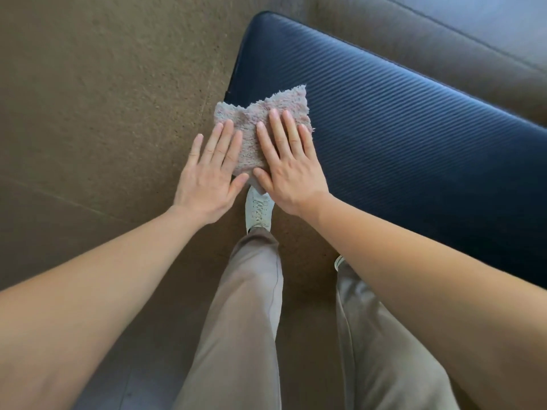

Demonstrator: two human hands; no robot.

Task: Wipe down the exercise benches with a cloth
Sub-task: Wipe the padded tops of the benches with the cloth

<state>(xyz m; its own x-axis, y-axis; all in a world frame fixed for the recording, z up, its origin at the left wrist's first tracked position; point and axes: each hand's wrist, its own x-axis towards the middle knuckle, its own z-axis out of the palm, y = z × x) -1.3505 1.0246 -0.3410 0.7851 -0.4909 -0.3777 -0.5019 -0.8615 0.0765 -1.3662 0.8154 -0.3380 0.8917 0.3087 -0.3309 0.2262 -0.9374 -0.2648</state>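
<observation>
Hands flat: your left hand (207,184) and right hand (288,170) lie side by side, fingers spread, pressing the fluffy pinkish-grey cloth (260,128) onto the near corner of the dark blue ribbed padded bench (399,137) (white shoe (259,211) below).

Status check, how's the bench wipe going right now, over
Left hand and right hand flat, pressing the cloth. Cloth at near corner of dark bench pad, partly overhanging. Nothing on the pad in the way.
</observation>
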